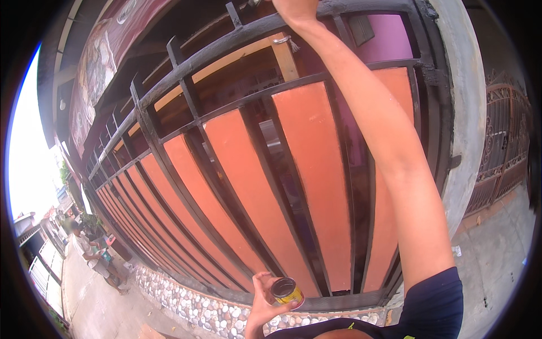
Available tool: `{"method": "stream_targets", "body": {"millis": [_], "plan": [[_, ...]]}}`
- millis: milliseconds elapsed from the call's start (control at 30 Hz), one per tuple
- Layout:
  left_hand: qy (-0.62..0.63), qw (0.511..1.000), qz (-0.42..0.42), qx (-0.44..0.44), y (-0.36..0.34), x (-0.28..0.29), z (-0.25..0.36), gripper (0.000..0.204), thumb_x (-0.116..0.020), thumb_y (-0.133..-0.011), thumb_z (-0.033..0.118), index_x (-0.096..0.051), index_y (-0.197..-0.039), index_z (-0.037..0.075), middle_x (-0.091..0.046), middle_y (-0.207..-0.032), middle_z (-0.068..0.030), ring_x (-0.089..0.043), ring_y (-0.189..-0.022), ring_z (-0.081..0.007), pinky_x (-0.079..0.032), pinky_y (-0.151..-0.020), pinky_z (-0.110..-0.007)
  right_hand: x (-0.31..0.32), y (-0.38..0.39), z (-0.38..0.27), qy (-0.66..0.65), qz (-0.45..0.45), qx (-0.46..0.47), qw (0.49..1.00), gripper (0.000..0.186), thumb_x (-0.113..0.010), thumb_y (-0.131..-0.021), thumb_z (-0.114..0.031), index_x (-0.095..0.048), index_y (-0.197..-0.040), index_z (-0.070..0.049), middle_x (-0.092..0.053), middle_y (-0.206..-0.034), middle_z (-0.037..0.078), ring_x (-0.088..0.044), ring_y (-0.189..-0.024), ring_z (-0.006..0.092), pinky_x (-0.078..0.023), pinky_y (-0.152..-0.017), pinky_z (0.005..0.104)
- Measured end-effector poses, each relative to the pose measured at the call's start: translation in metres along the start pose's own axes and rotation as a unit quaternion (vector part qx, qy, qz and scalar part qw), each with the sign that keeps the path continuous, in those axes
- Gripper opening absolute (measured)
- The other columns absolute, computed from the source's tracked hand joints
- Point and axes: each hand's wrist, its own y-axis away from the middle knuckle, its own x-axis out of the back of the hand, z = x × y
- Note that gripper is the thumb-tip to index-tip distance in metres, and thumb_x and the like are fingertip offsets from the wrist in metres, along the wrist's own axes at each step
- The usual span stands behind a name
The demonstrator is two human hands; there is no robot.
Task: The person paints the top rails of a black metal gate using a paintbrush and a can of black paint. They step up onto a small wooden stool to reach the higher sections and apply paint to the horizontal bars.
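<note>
My left hand [261, 299] grips a small open paint can [287, 291] with a yellow label and dark contents, low in front of the fence. My right arm is raised, and my right hand [296, 11] is at the top rail [243, 31] of the black-framed gate, cut off by the upper edge of the picture. A small piece of what it seems to hold shows there, too little to name. Salmon-orange slats [310, 181] alternate with dark metal bars and gaps across the gate.
At the left, another person [90, 254] stands on the concrete lane [84, 316] beside the fence. A pebbled strip [186, 299] runs along the fence's foot. A grey wall post [463, 141] and an ornate metal gate [497, 147] are at the right. A banner [101, 73] hangs upper left.
</note>
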Motion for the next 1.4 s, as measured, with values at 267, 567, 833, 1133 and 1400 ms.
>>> {"method": "stream_targets", "body": {"millis": [267,567,833,1133,1400], "plan": [[-0.023,1.000,-0.001,0.005,-0.013,-0.005,0.005,0.087,-0.084,-0.063,0.005,-0.018,-0.121,0.006,-0.057,-0.109,-0.0188,-0.057,-0.107,-0.0244,-0.044,-0.097,-0.038,0.014,-0.007,-0.002,0.025,0.036,0.010,0.999,0.035,-0.050,-0.098,-0.023,-0.049,-0.070,-0.004,-0.057,-0.052,0.008,-0.057,-0.040,0.0157,-0.042,-0.038,0.0308],[-0.010,1.000,0.003,-0.009,-0.012,-0.007,0.004,0.088,-0.084,-0.064,0.006,-0.018,-0.121,0.006,-0.058,-0.109,-0.0186,-0.057,-0.107,-0.0242,-0.043,-0.098,-0.038,0.012,-0.011,-0.002,0.009,0.025,-0.027,0.999,0.034,-0.051,-0.098,-0.023,-0.048,-0.070,-0.003,-0.060,-0.054,0.008,-0.058,-0.041,0.0137,-0.043,-0.036,0.0260],[0.005,1.000,0.002,-0.005,-0.012,-0.001,-0.006,0.088,-0.085,-0.064,0.008,-0.017,-0.121,0.007,-0.057,-0.110,-0.0193,-0.057,-0.107,-0.0241,-0.043,-0.098,-0.038,0.005,-0.023,-0.019,-0.086,-0.022,0.020,0.996,0.029,-0.054,-0.097,-0.022,-0.052,-0.075,-0.003,-0.063,-0.061,0.007,-0.060,-0.046,0.0104,-0.046,-0.041,0.0230],[0.031,0.999,-0.013,0.002,-0.020,0.006,-0.007,0.086,-0.082,-0.065,0.005,-0.016,-0.120,0.007,-0.056,-0.111,-0.0207,-0.056,-0.109,-0.0241,-0.042,-0.099,-0.037,-0.004,-0.017,0.000,-0.042,-0.069,0.022,0.996,0.023,-0.055,-0.097,-0.021,-0.052,-0.083,-0.003,-0.064,-0.065,0.007,-0.059,-0.048,0.0077,-0.044,-0.039,0.0201],[0.046,0.998,-0.032,-0.001,-0.028,0.027,-0.014,0.088,-0.083,-0.066,0.004,-0.015,-0.121,0.005,-0.056,-0.112,-0.0206,-0.055,-0.110,-0.0237,-0.042,-0.099,-0.038,-0.007,-0.036,0.013,-0.065,-0.198,-0.136,0.968,0.024,-0.051,-0.098,-0.025,-0.051,-0.086,-0.005,-0.065,-0.069,0.011,-0.057,-0.046,0.0100,-0.045,-0.039,0.0211]]}}
